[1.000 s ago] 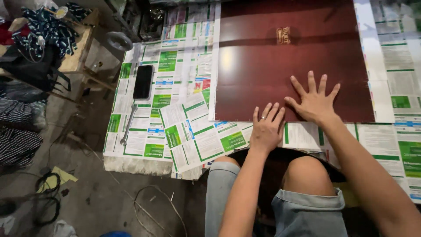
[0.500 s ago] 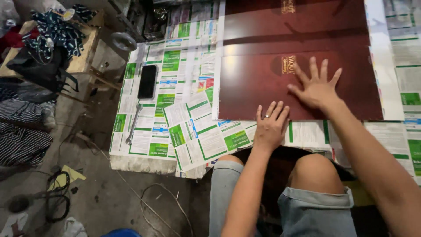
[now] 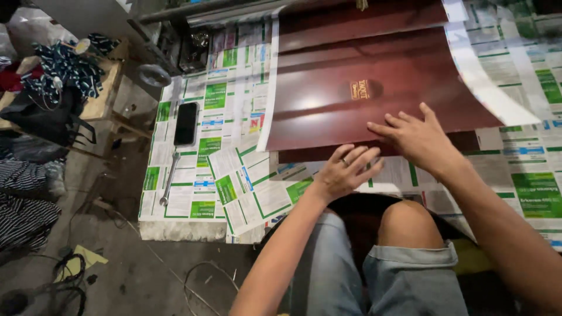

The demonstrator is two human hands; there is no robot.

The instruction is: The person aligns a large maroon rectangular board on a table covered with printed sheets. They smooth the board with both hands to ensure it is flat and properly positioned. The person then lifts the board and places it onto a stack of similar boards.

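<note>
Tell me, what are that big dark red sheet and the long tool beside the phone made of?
Dark red sheet: probably thin glossy laminate or coated card; it mirrors light and bends upward.
Tool: looks like bare steel, grey with a dull shine, shaped like a wrench.

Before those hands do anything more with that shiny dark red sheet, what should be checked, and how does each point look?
1. Left hand flat at the near edge of the dark red sheet: ok, fingers spread over it.
2. Right hand on the sheet: ok, palm down near its near edge.
3. Sheet lying flat: not ok, its right side curls up and the far part bends in folds.
4. Newspaper under the work: ok, it covers the surface all round the sheet.
5. Phone and wrench apart from the sheet: ok, both lie to the left on the paper.
6. What lies under the sheet: cannot tell.
</note>
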